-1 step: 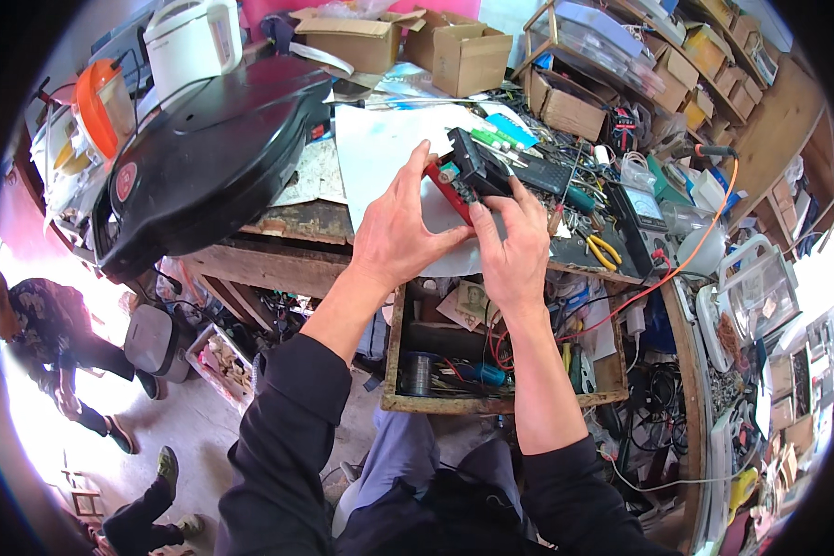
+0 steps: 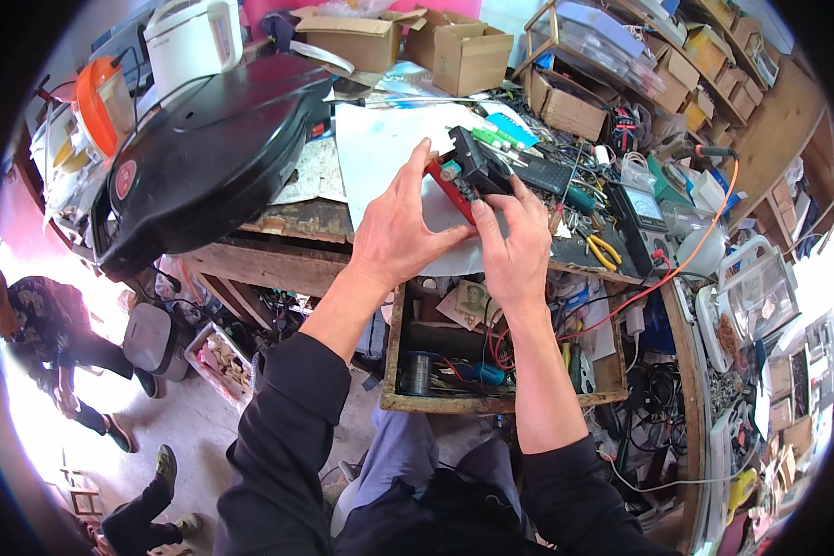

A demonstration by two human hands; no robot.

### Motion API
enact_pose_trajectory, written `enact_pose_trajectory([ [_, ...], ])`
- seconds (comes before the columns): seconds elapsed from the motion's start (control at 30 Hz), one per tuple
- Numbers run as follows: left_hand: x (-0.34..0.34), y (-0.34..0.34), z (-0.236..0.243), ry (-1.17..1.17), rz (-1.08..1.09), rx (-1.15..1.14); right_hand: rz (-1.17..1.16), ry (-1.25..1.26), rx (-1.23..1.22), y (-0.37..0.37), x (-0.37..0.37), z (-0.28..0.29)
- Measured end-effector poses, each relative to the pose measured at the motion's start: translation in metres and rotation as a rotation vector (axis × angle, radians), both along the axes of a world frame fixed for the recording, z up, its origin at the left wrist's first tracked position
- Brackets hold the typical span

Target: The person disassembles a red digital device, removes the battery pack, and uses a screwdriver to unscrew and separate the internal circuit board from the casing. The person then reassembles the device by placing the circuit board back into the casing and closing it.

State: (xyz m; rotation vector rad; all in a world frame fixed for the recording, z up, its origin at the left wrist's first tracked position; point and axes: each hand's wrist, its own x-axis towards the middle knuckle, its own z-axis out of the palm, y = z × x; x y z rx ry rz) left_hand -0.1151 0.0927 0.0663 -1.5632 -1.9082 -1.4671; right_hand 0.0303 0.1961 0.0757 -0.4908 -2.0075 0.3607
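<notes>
Between my two hands is a small opened electronic device, with a red casing half [image 2: 449,192] and a black casing half [image 2: 480,165]. A little green circuit board [image 2: 449,170] shows between the halves. My left hand [image 2: 394,218] pinches the red half, index finger at its far end and thumb at its near end. My right hand [image 2: 513,243] grips the near right end, thumb by the red part and fingers on the black part. The device is tilted and held above a white sheet [image 2: 371,139] on the workbench. My fingers hide part of its inside.
A large black plastic cover [image 2: 213,148] lies at the left. Yellow-handled pliers [image 2: 604,251] and a multimeter [image 2: 644,206] are at the right among loose tools. Below the bench edge an open wooden drawer [image 2: 454,405] holds a solder spool [image 2: 418,374]. Another person sits at far left.
</notes>
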Motion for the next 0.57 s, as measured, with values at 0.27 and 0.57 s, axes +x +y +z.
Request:
enact_pose_trajectory([
  [0.27,-0.003,0.004,0.003,-0.131,-0.010,0.008,0.040,-0.056,-0.108,0.008,0.003,0.012],
  [0.57,-0.007,0.005,0.006,-0.291,-0.089,0.024,0.055,-0.052,-0.144,0.009,0.002,0.014],
])
